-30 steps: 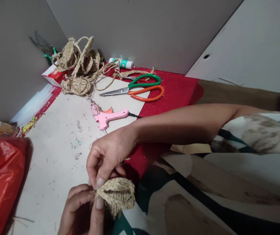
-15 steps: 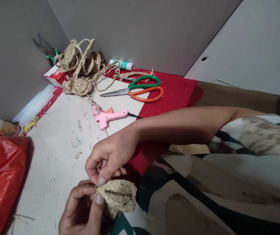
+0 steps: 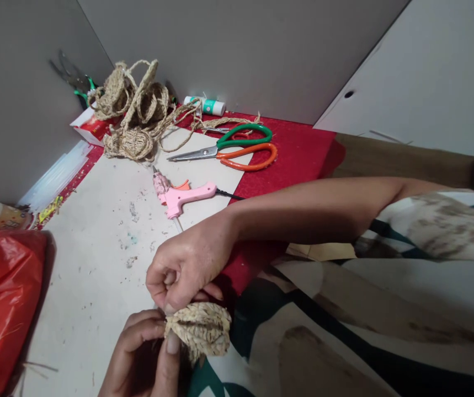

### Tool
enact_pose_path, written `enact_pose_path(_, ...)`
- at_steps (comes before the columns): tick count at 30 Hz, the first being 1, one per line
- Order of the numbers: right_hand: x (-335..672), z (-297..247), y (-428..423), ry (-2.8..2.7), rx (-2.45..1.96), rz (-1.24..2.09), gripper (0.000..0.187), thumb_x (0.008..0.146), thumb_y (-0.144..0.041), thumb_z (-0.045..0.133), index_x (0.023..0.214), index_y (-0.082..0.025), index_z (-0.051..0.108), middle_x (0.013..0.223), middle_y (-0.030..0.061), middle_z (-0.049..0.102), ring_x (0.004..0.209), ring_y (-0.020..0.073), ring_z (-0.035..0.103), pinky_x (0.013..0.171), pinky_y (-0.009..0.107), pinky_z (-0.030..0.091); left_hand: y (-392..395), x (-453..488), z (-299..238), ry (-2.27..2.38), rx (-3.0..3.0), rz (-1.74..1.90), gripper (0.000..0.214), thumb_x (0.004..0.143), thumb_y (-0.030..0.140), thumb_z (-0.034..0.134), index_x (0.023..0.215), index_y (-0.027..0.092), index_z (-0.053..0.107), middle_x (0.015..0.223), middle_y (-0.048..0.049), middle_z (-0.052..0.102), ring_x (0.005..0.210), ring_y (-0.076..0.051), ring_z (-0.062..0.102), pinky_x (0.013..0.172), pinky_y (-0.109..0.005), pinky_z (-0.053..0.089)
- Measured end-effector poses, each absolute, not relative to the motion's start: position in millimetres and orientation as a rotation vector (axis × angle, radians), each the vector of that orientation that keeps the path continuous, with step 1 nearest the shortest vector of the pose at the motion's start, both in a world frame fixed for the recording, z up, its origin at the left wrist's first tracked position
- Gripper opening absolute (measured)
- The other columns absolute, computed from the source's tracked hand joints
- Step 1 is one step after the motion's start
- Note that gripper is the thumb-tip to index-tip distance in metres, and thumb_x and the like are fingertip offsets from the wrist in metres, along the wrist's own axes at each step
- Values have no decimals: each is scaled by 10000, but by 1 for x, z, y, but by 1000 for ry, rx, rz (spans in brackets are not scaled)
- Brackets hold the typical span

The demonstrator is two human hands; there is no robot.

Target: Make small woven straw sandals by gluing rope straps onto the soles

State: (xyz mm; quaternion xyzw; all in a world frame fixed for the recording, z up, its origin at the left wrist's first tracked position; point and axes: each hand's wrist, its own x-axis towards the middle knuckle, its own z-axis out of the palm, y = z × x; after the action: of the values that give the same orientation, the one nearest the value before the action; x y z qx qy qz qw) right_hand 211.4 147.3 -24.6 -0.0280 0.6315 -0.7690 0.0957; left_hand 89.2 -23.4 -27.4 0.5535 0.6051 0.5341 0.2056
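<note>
Near the bottom middle is a small oval piece made of plaited straw cord [image 3: 203, 325], with a dark hollow along its middle. My left hand [image 3: 141, 347] pinches its left end between thumb and fingers. Just above, my right hand [image 3: 191, 264] has curled fingers and its thumb and fingertips press at the same end. What lies between those right fingertips is too small and hidden to tell. A pink hot glue gun [image 3: 179, 199] lies beyond my right hand, on a pale board [image 3: 91, 237].
Large scissors [image 3: 224, 149] with green and orange handles lie past the glue gun. Bundles of straw cord [image 3: 137, 105], a glue stick tube [image 3: 206, 106] and pliers [image 3: 73, 80] sit by the grey wall. At left are a paper cup [image 3: 0, 215] and a red plastic bag [image 3: 5, 303].
My right hand's fingers have curled more and shifted slightly at the straw piece's end. The straw piece has turned a little in my left hand.
</note>
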Motion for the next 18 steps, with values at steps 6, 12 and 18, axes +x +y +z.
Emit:
enact_pose_path(6,213,-21,153,1746,-1,-2327,208,877,-329,577,911,-126,544,721,-14,594,561,71,572,454,173,491,-21,84,-31,1614,1754,1487,176,752,46,642,851,191,651,802,-11,639,757,-124,618,644,-218,497)
enact_pose_path(12,209,-32,149,1707,21,-2419,284,742,-341,738,845,-125,586,629,-60,526,508,29,451,421,121,427,-21,89,-31,1765,1697,1533,85,771,122,674,809,195,656,751,-16,635,676,-130,604,582,-240,490)
enact_pose_path(18,209,-30,146,1702,-36,-2375,177,825,-278,649,827,-137,542,613,-66,469,495,22,391,422,127,342,-22,88,-30,1769,1660,1492,54,760,193,696,786,216,654,733,-22,639,677,-149,614,570,-253,501)
